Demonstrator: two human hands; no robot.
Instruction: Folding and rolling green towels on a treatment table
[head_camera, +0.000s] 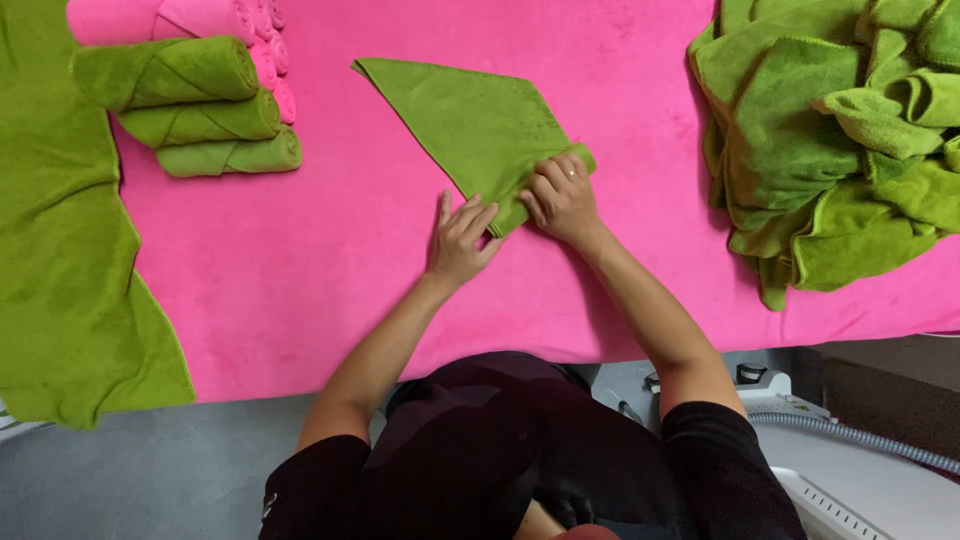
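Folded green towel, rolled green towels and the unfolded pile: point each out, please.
Folded green towel (470, 125): head view, middle of its flat top.
Rolled green towels (200, 120): head view, side of the middle roll.
Unfolded pile of green towels (800, 140): head view, large towel lying on top.

The one camera sits on my head, looking almost straight down and close over the pink counter (330, 290) (my torso fills 6 o'clock), facing 12 o'clock, where the counter's far edge lies beyond view.

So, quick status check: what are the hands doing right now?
Left hand and right hand both pressing the near end of the folded green towel. Towel flat on the pink cover. Nothing blocking.
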